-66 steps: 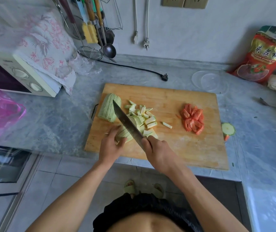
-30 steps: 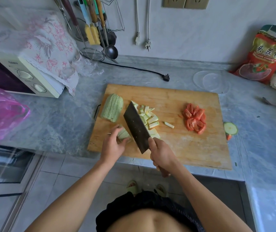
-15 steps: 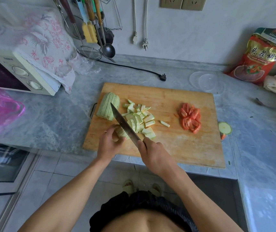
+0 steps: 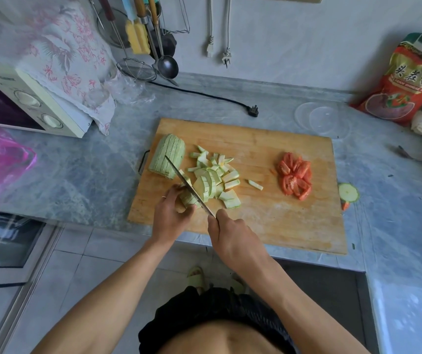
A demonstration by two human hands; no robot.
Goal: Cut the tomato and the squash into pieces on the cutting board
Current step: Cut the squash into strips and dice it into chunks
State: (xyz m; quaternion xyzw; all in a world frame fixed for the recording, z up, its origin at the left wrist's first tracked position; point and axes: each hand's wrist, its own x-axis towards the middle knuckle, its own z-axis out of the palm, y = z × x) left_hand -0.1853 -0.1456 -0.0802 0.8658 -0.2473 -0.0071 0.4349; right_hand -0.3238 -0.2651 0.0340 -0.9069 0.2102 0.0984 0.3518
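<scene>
One cutting board [image 4: 268,226], one knife [image 4: 187,186], two hands. One uncut sliced squash block [image 4: 167,159] at 10 o'clock; one tomato pile [image 4: 294,178] at 3. Squash pieces too heaped to count.

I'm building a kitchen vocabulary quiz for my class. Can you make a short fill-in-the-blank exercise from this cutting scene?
1. The right hand holds the ____.
2. The left hand steadies a piece of ____ against the blade.
3. The red pieces at the right of the board are cut ____.
4. A round squash slice lies off the board, on the ____.

Missing words: knife; squash; tomato; counter
</scene>
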